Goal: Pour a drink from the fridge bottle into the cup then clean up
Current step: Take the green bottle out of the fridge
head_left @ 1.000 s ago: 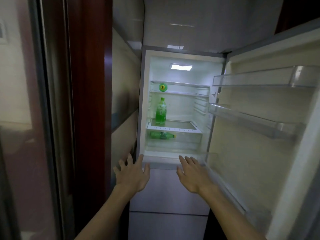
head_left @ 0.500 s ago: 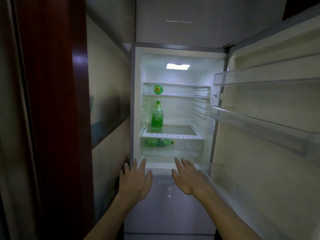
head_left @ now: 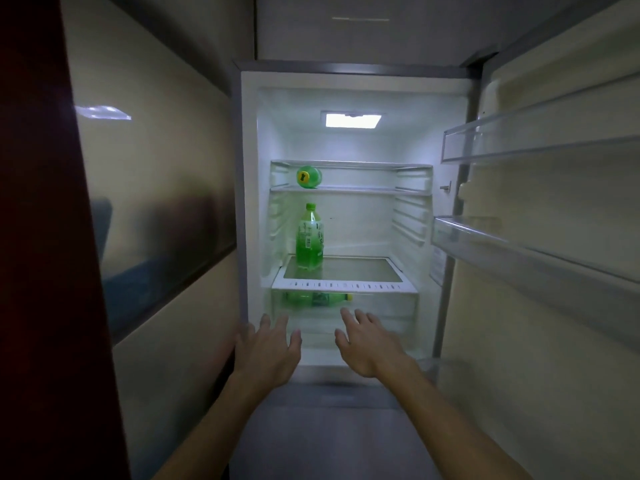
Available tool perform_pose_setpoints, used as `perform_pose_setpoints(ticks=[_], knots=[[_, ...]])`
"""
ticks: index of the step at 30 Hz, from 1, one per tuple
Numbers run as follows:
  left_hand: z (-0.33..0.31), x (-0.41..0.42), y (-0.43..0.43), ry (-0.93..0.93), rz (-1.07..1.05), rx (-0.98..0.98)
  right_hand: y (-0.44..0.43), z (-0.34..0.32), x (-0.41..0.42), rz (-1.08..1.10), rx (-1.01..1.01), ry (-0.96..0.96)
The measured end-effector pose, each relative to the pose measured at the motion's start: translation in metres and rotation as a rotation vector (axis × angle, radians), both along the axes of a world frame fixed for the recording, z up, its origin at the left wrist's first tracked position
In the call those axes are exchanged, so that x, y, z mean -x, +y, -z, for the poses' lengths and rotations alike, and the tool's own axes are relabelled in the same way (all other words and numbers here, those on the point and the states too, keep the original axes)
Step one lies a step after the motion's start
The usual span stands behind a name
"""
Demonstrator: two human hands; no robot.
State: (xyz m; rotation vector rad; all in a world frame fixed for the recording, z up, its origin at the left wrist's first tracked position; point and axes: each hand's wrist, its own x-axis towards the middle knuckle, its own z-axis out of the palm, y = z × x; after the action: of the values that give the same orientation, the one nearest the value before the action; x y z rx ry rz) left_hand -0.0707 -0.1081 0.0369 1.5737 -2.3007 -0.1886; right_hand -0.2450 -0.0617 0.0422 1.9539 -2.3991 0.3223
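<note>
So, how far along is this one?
Done: the fridge door is open. In hand: left hand and right hand reach forward, both empty; the upright bottle sits untouched on its shelf. Left: taking the bottle, pouring, cleaning up. No cup in view.

inside the lit fridge a thin glass shelf (head_left: pixel 349 190) spans the upper part, with another thin shelf (head_left: pixel 349 164) just above it. a green sideways bottle (head_left: pixel 308 176) lies on the thin glass shelf at its left end, one round end facing near. lower down a white-framed shelf (head_left: pixel 360 271) carries a green upright bottle (head_left: pixel 309 237) with a green cap, standing at its left side. under it a clear compartment (head_left: pixel 381 308) holds a green flat bottle (head_left: pixel 317 298) lying on its side, yellow cap pointing right. on the open door at the right, an upper door shelf (head_left: pixel 540 147) and a lower door shelf (head_left: pixel 519 247) of clear plastic sit one above the other
</note>
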Motion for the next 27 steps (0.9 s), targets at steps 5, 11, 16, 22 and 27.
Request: perform_pose_setpoints(ticks=[5,11,16,22,27], knots=[[-0.001,0.021,-0.039,-0.005,-0.007,-0.042,-0.041,-0.002,0.016,0.045,-0.04,0.013],[0.002,0.05,-0.105,0.073,0.019,-0.02,-0.103,-0.01,0.037,0.074,-0.022,0.033],[0.002,0.079,-0.161,0.099,0.009,0.024,-0.162,-0.02,0.053,0.089,0.029,0.027],[0.005,0.108,-0.21,0.113,0.012,-0.008,-0.219,-0.029,0.072,0.089,0.088,0.001],[0.001,0.123,-0.245,0.27,0.037,-0.073,-0.258,-0.04,0.086,0.088,0.104,-0.034]])
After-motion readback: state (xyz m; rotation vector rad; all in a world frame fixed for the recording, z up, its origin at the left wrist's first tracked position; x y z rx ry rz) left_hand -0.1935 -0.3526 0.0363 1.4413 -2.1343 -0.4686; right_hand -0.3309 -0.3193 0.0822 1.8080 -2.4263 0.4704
